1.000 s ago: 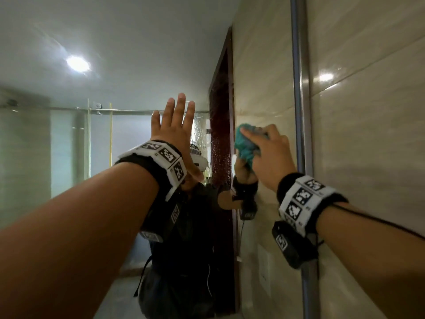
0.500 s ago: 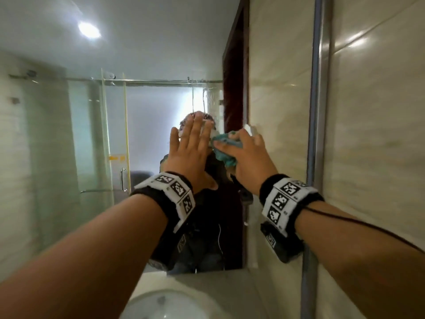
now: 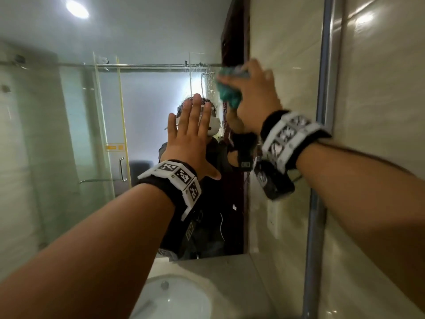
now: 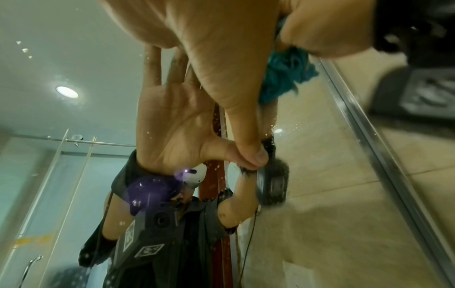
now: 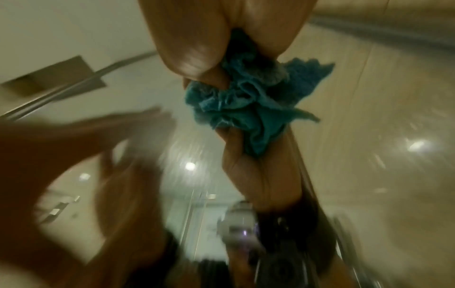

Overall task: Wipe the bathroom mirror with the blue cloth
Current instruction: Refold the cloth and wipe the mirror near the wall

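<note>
The mirror [image 3: 142, 107] fills the wall ahead, and water droplets speckle it near the cloth. My left hand [image 3: 190, 134] lies flat on the glass with its fingers straight and holds nothing; its palm [image 4: 197, 39] meets its own reflection in the left wrist view. My right hand [image 3: 255, 97] grips the bunched blue cloth [image 3: 228, 94] and presses it on the glass, above and right of the left fingertips. The same crumpled cloth [image 5: 246, 101] sits between the right fingers [image 5: 192, 39] and their reflection. It also shows as the cloth [image 4: 283, 74] beyond the left thumb.
A metal frame strip [image 3: 322, 111] bounds the mirror on the right, with beige wall tiles [image 3: 379, 111] beyond it. Below lie a stone counter [image 3: 230, 270] and a white basin [image 3: 184, 300]. The glass reflects a shower screen, a ceiling light and a person.
My right hand has carried the cloth up the glass, from beside the left fingers to above them. The left hand stays flat on the mirror. The head view has tilted down, showing the basin.
</note>
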